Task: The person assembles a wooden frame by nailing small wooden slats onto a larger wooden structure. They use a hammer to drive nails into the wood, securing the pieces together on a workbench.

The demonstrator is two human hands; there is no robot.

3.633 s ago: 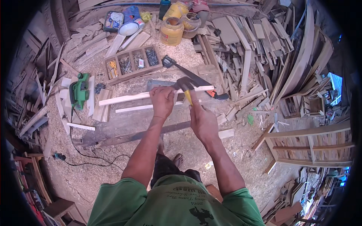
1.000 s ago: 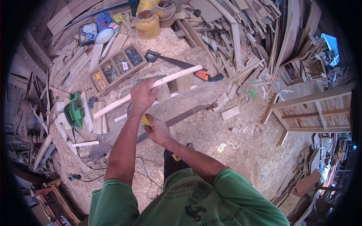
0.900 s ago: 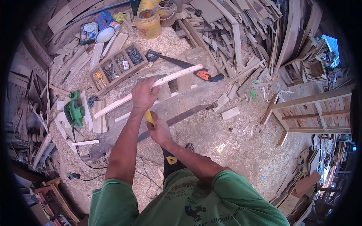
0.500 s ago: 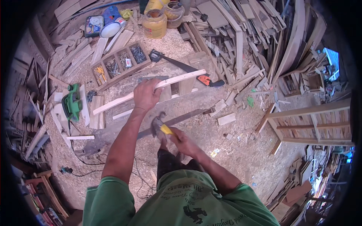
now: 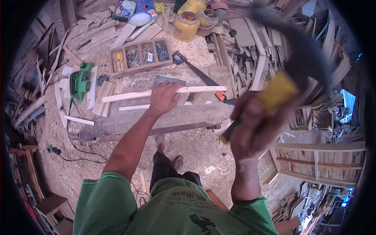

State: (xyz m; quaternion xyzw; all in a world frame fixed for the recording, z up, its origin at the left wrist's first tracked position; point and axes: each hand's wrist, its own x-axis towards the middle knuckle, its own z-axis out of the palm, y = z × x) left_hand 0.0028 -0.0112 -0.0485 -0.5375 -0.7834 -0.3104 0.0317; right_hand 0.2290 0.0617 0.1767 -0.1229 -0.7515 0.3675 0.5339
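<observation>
So on the far left there's a green electric planer (image 5: pixel 81 83) sitting among pale offcuts, cord trailing off below it; just right of that is a little dark heap (image 5: pixel 102 80) that looks like nails, with a couple of pale boards (image 5: pixel 104 98) lying below it. Next over is a wooden tray (image 5: pixel 141 69) split into four compartments; the leftmost has yellow sticks (image 5: pixel 118 60) in it, the others have what look like nails and screws, and a small white box (image 5: pixel 150 57) sits in the third.

Middle of the scene: the left hand (image 5: pixel 165 96) is clamped over the long light strip (image 5: pixel 129 96), which runs crosswise over the workbench (image 5: pixel 188 117), a bit tilted with its right end higher; a flat grey metal plate (image 5: pixel 169 80) pokes out just beyond the fingers, and a second, thinner strip (image 5: pixel 135 107) lies on the near side. Yellow jars (image 5: pixel 185 28) stand farther back; the saw (image 5: pixel 199 72) slants down rightward, its orange and black end partly behind the strip.

Over on the right, the right hand (image 5: pixel 252 127) is wrapped tight round the hammer (image 5: pixel 278 92), yellow handle, dark head up and to the right; it's close to the camera and pretty blurry; a slatted wooden frame (image 5: pixel 317 159) is beyond it.
</observation>
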